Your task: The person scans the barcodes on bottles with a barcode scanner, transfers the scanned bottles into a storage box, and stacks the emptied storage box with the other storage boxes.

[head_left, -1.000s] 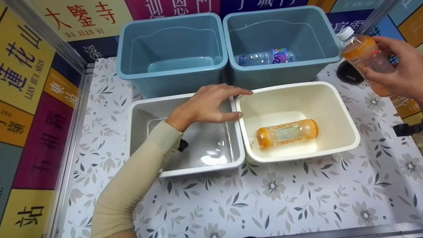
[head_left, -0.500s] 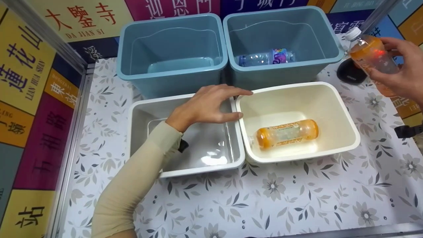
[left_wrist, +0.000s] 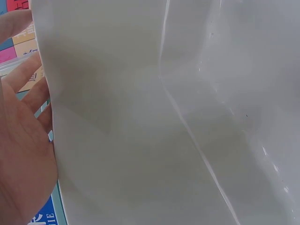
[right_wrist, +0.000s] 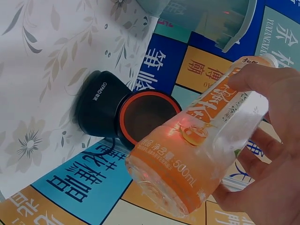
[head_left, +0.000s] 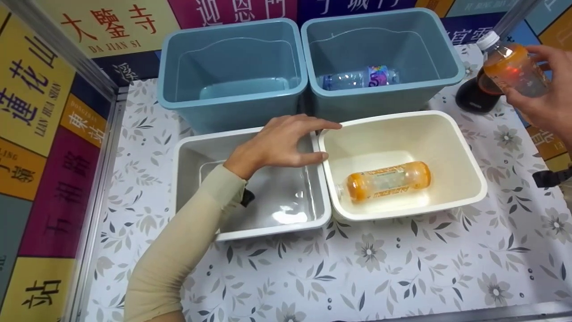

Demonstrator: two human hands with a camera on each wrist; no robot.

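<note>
and we've got our right hand [head_left: 548,87] gripping the orange bottle [head_left: 514,71], tilted, cap end nearer the blue bin [head_left: 380,100], just beside the black scanner [head_left: 476,99]; our left hand [head_left: 286,141], fingers spread, sits well apart.

This looks like a small work booth, perhaps in a lab; the pictures do not settle which. Bright panels [head_left: 49,94] printed with Chinese characters stand beyond the left and back edges of a flowered table [head_left: 384,281]. A metal rail [head_left: 96,188] follows its left edge. Blue bins [head_left: 232,114], white bins [head_left: 402,134] and, near the back right corner, a scanner [head_left: 474,99] suggest a sorting station.
</note>
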